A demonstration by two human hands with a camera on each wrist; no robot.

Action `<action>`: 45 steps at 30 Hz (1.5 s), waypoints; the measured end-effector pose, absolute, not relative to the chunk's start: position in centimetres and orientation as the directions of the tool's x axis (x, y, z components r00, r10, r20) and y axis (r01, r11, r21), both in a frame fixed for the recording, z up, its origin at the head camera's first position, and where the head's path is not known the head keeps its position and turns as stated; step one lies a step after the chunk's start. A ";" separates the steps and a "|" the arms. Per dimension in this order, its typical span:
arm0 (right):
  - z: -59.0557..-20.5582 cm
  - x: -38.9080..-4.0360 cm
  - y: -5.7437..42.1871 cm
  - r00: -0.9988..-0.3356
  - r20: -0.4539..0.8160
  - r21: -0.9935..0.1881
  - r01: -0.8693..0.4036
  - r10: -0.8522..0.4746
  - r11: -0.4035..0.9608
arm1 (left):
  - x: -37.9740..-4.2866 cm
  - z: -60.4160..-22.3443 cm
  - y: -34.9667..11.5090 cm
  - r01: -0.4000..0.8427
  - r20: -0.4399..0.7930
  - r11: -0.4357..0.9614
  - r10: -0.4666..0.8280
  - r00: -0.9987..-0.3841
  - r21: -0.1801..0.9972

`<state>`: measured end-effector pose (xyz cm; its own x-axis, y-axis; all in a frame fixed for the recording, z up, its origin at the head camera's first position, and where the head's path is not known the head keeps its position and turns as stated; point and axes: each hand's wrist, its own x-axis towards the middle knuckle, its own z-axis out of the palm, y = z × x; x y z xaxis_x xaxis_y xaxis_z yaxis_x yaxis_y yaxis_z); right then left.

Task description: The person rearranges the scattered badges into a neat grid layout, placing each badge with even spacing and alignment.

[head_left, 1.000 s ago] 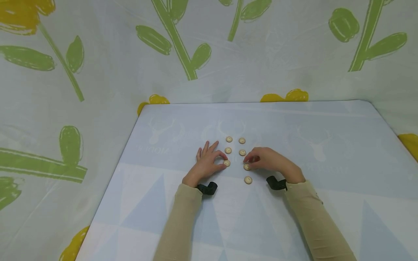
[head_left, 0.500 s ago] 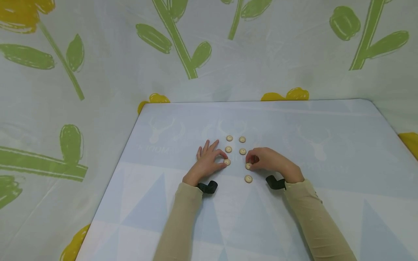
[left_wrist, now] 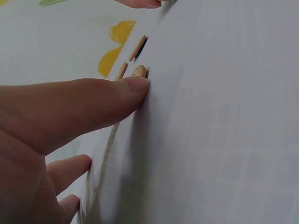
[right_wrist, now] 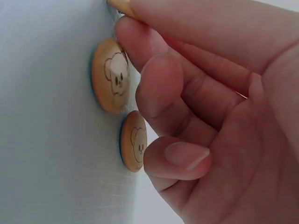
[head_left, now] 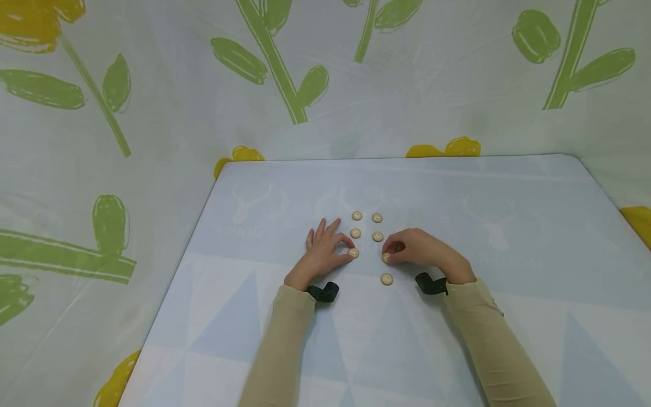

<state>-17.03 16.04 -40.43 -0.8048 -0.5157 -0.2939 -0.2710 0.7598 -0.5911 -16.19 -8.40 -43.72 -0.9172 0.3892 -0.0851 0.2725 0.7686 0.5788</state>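
Note:
Several round wooden discs with a bear face drawn on them lie on the table in two columns. My left hand (head_left: 321,254) pinches the nearest disc of the left column (head_left: 353,253) between thumb and forefinger, its other fingers spread. In the left wrist view the thumb covers part of that disc (left_wrist: 139,71). On the other side, my right hand (head_left: 422,251) holds a disc (head_left: 386,258) by its edge, with thumb and fingertips partly over it. The right wrist view shows only a sliver of this held disc (right_wrist: 122,7); two further discs, one nearer (right_wrist: 112,77), lie beside the curled fingers.
Beyond the hands are two discs of the left column, one farthest (head_left: 357,216), and two of the right, one farthest (head_left: 377,217). A single disc (head_left: 387,279) lies nearer the body. The pale blue patterned table (head_left: 458,350) meets a flower-printed cloth (head_left: 346,113) behind.
My right hand has shifted slightly to the right with its disc. The left hand stays on its disc, and the other discs have not moved.

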 end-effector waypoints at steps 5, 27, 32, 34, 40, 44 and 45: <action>-40.4 -17.2 16.2 -0.804 -0.292 -0.605 -0.265 -0.519 0.751 | -16.2 -43.7 -8.5 0.264 -0.091 0.767 0.385 -0.919 0.585; -41.0 -17.5 16.1 -0.852 -0.273 -0.675 -0.161 -0.447 0.720 | -16.1 -43.5 -8.4 0.268 -0.092 0.767 0.390 -0.916 0.583; -40.8 -17.7 16.0 -0.853 -0.273 -0.660 -0.170 -0.445 0.731 | -16.3 -43.6 -8.4 0.285 -0.070 0.757 0.398 -0.915 0.588; -40.9 -17.8 16.0 -0.850 -0.275 -0.658 -0.174 -0.449 0.733 | -16.4 -43.6 -8.4 0.283 -0.070 0.757 0.397 -0.915 0.589; -41.3 -17.7 15.9 -0.829 -0.279 -0.671 -0.194 -0.486 0.716 | -16.3 -43.8 -8.4 0.277 -0.080 0.762 0.395 -0.915 0.585; -41.5 -17.6 15.7 -0.820 -0.271 -0.679 -0.208 -0.504 0.704 | -16.2 -43.7 -8.4 0.278 -0.079 0.761 0.395 -0.915 0.586; -41.5 -17.5 15.7 -0.820 -0.269 -0.679 -0.211 -0.506 0.703 | -16.2 -43.7 -8.4 0.277 -0.079 0.763 0.393 -0.916 0.584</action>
